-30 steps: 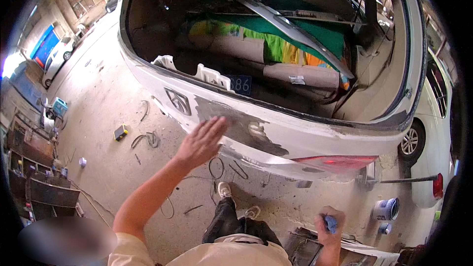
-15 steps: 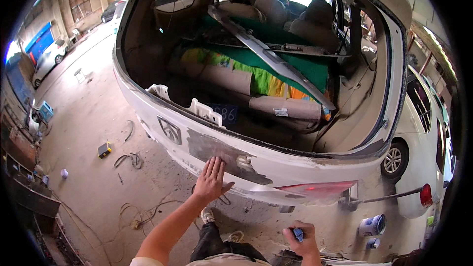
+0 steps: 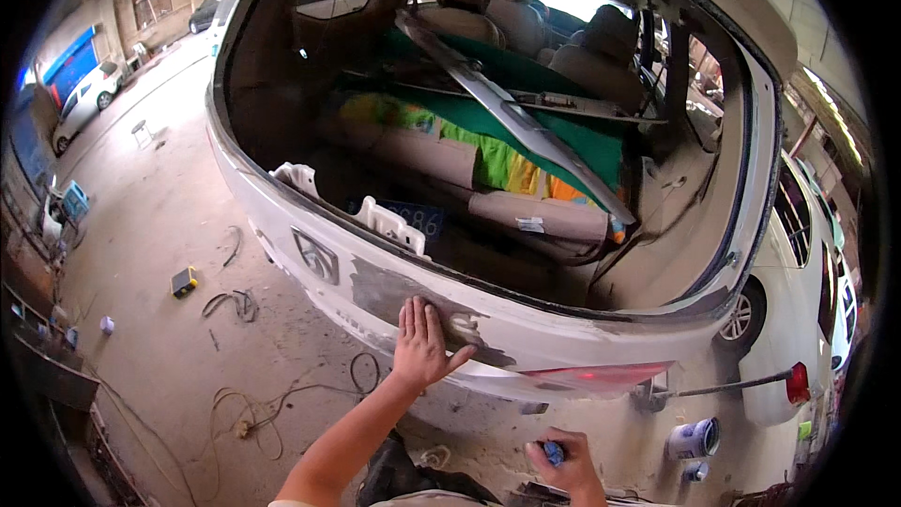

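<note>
My left hand (image 3: 424, 347) lies flat on the white tailgate panel (image 3: 582, 336) of a vehicle, fingers stretched out and thumb spread to the right. Under its fingertips is a dull grey sanded patch (image 3: 380, 289), which has a pale smooth spot (image 3: 464, 323) just right of the hand. Low at the right, my right hand (image 3: 580, 469) is closed around a small crumpled-looking blue thing (image 3: 554, 453); most of it is hidden by the fingers. A square emblem recess (image 3: 314, 255) is left of the patch, and a red light strip (image 3: 601, 376) runs along the panel to the right.
Above the panel, the open rear holds a long grey trim piece (image 3: 526, 127), green cloth and rolled beige material. A paint can (image 3: 693, 439) stands on the floor at right. Hoses (image 3: 246, 427) and a yellow-black box (image 3: 185, 282) lie at left. Another white car (image 3: 774, 319) is parked at right.
My left hand has slid a little to the right across the sanded patch, still flat. My right hand keeps its hold on the blue thing. The view has shifted slightly.
</note>
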`<state>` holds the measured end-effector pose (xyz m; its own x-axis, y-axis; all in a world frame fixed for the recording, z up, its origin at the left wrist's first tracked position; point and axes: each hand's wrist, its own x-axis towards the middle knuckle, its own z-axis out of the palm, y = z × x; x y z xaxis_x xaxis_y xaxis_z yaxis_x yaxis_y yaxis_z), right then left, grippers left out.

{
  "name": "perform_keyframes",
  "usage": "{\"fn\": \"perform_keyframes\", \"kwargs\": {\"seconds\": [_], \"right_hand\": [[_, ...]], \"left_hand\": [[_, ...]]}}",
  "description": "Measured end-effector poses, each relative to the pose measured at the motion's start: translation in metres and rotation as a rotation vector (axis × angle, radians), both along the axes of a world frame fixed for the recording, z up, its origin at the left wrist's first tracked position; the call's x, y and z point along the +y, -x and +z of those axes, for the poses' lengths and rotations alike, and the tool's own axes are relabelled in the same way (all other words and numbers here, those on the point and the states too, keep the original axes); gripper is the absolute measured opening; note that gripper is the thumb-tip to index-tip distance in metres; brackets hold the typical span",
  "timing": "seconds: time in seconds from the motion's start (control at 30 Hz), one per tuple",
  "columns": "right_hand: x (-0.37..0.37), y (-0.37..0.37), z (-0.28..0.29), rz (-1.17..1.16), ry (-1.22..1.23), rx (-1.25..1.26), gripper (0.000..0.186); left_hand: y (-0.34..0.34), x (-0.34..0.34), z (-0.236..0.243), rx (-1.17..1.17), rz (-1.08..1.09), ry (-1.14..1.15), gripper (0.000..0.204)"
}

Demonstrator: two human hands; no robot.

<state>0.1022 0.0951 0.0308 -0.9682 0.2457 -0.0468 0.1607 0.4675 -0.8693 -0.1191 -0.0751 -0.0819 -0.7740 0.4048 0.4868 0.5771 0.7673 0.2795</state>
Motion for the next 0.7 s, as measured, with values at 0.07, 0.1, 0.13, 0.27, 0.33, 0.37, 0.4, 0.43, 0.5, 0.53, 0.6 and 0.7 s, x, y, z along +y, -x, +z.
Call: {"fn": "perform_keyframes", "kwargs": {"seconds": [0.07,0.1,0.13,0.27,0.33,0.37,0.4,0.43,0.5,0.53,0.6,0.7], "right_hand": [[0.003,0.000,-0.003,0.016,-0.020,-0.013,0.019],[0.003,0.001,-0.002,0.025,-0.039,-0.022,0.021],[0.002,0.003,0.000,0.039,-0.056,-0.032,0.022],[-0.005,0.011,0.006,0.029,-0.153,-0.135,0.027],[-0.010,0.013,0.016,0.009,-0.138,-0.178,0.032],[-0.009,0.012,0.014,0.041,-0.164,-0.200,0.034],[-0.008,0.012,0.010,0.074,-0.191,-0.224,0.036],[-0.005,0.009,0.006,0.105,-0.214,-0.253,0.038],[0.000,0.002,-0.001,0.145,-0.248,-0.275,0.037],[0.003,-0.002,-0.005,0.163,-0.264,-0.285,0.037],[0.010,-0.012,-0.017,0.193,-0.346,-0.284,0.034],[0.014,-0.026,-0.018,0.153,-0.355,-0.290,0.033]], "left_hand": [[-0.003,-0.002,-0.014,0.016,-0.012,-0.006,0.096],[-0.008,-0.004,-0.013,-0.014,-0.011,-0.005,0.094],[-0.010,-0.008,-0.022,-0.063,-0.027,0.027,0.098],[-0.027,-0.019,-0.052,-0.263,-0.062,0.152,0.104],[-0.036,-0.025,-0.051,-0.285,-0.081,0.180,0.104],[-0.038,-0.027,-0.049,-0.334,-0.088,0.123,0.103],[-0.041,-0.027,-0.041,-0.291,-0.072,0.095,0.102],[-0.044,-0.025,-0.032,-0.252,-0.060,0.069,0.100],[-0.041,-0.017,-0.015,-0.201,-0.041,-0.005,0.100],[-0.036,-0.012,-0.005,-0.169,-0.033,-0.048,0.100],[-0.028,-0.006,0.012,-0.101,-0.009,-0.134,0.100],[-0.026,-0.004,-0.003,-0.135,0.008,-0.106,0.105]]}}
